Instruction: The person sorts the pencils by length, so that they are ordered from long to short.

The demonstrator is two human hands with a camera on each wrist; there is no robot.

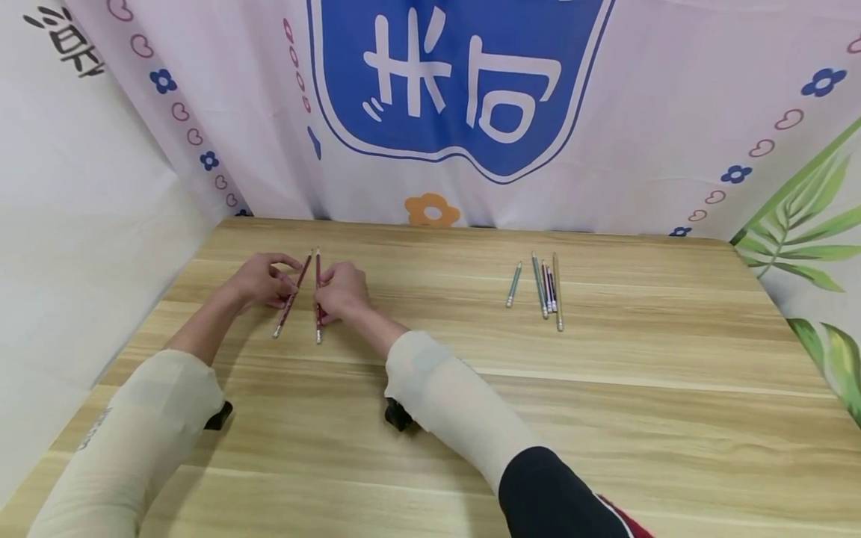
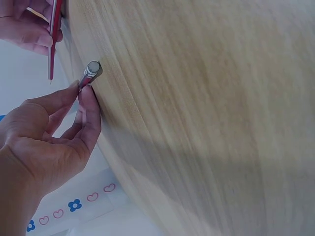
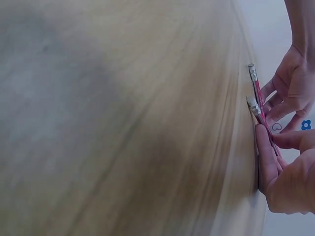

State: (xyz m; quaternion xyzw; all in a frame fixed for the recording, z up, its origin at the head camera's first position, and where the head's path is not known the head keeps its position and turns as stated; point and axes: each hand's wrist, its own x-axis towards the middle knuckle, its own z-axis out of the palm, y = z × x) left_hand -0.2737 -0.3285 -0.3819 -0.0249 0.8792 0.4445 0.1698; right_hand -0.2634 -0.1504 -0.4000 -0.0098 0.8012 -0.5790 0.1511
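In the head view, my left hand point(image 1: 264, 281) pinches a dark red pencil point(image 1: 284, 315) between thumb and fingers at the left of the table. This pencil slants, its silver eraser end toward me. Just to its right, my right hand point(image 1: 344, 290) grips a second dark red pencil point(image 1: 319, 329), which points straight away from me. The two tips lie close together and the eraser ends are farther apart. The left wrist view shows the silver end point(image 2: 92, 70) of the left pencil beyond the fingertips. In the right wrist view, both silver-ended pencils stick out from the hands.
Right of centre on the wooden table point(image 1: 639, 418) lie several pencils: a short teal pencil point(image 1: 514, 285) apart, then a longer teal pencil point(image 1: 539, 284), dark ones and a tan pencil point(image 1: 558, 295) close together. A printed cloth point(image 1: 646, 149) hangs along the back edge.
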